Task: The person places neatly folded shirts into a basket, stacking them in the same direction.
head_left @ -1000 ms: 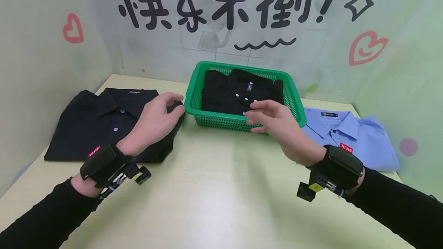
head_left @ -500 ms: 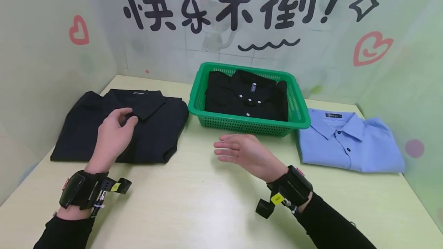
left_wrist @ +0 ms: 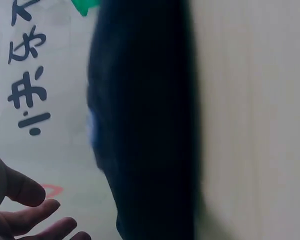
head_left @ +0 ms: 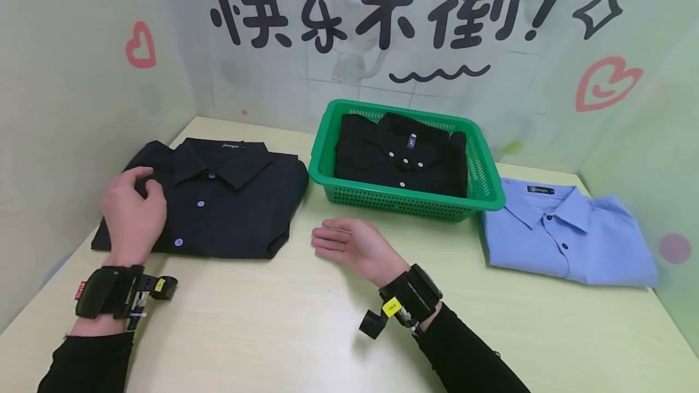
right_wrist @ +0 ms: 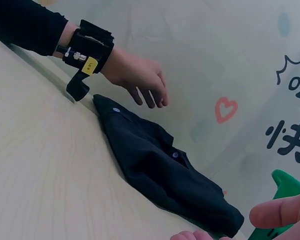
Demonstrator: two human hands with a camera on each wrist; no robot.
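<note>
A folded dark navy shirt [head_left: 235, 217] lies on the left of the table, collar toward the back wall. Over its left side hovers my left hand [head_left: 133, 217], fingers loosely bent and nothing in them; the right wrist view shows a gap between this hand [right_wrist: 140, 80] and the cloth. My right hand [head_left: 360, 250] is held above the table in front of the basket, its fingers straight and holding nothing. Inside the green plastic basket [head_left: 404, 191] rests a folded black shirt [head_left: 360, 159] with white buttons.
A folded light blue shirt [head_left: 568, 235] lies to the right of the basket, near the table's right edge. The pale wooden table [head_left: 262, 332] is bounded by printed curtains [head_left: 262, 83] at the back and on both sides.
My left hand has moved left from near the basket's corner to the navy shirt's far left side. My right hand has drawn back from the basket front, toward me and left.
</note>
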